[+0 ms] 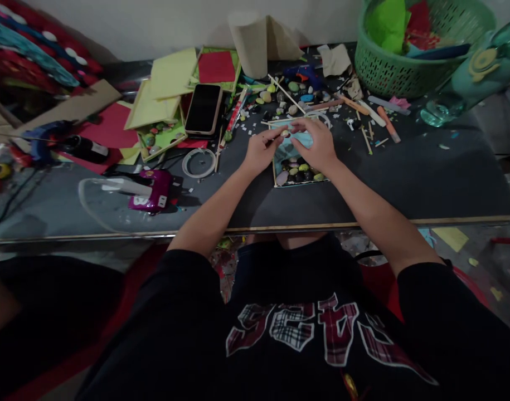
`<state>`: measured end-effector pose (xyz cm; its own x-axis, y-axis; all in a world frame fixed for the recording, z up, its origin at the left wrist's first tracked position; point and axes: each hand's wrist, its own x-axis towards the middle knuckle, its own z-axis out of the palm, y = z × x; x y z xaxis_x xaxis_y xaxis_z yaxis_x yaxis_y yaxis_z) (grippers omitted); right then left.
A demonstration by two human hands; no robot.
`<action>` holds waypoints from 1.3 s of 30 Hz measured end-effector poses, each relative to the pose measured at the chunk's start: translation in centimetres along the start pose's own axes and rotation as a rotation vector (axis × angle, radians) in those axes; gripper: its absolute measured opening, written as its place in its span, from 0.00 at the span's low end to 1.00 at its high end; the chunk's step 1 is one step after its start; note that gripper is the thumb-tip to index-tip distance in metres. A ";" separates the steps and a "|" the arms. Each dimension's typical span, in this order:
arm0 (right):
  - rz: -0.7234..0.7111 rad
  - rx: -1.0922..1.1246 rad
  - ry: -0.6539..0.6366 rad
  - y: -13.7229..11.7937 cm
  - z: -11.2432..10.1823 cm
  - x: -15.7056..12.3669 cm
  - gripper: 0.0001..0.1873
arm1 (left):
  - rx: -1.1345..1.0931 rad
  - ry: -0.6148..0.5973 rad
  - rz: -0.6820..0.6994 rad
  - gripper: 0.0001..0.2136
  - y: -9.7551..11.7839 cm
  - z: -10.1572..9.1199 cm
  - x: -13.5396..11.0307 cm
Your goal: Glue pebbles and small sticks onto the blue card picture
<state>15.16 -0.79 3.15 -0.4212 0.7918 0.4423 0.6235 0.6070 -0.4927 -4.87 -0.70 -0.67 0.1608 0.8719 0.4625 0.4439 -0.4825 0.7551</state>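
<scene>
My left hand (263,150) is closed in a pinch on a small pale pebble (285,133); its exact form is hard to make out. My right hand (315,146) comes in from the other side, thumb and index finger curved and apart, their tips close to the pebble. Whether they touch it, I cannot tell. Below both hands lies a shallow box with thin stick edges and a light blue inside (286,150). Dark, yellow-green and grey pebbles (300,171) fill its near part. The hands and wrists cover portions of its sides.
Loose pebbles (294,87), sticks and paper scraps lie behind the box. Left are a phone (203,109), a tape ring (199,162), a purple device (151,191) and a dark bottle (85,149). Right stand a green basket (392,69) and a glass bottle (467,78).
</scene>
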 end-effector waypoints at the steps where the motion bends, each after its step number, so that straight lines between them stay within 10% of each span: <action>1: -0.017 0.013 -0.003 -0.1 0.0 -0.1 0.19 | -0.001 0.003 -0.001 0.17 0.1 0.1 -0.1; 39: 0.121 0.518 0.093 0.2 0.7 0.0 0.38 | 0.221 0.089 0.153 0.08 1.3 0.0 -0.2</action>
<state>14.85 -0.63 2.46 -0.2915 0.8631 0.4124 0.2478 0.4845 -0.8389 -4.31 -1.47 0.22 0.1669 0.7749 0.6096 0.6038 -0.5691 0.5582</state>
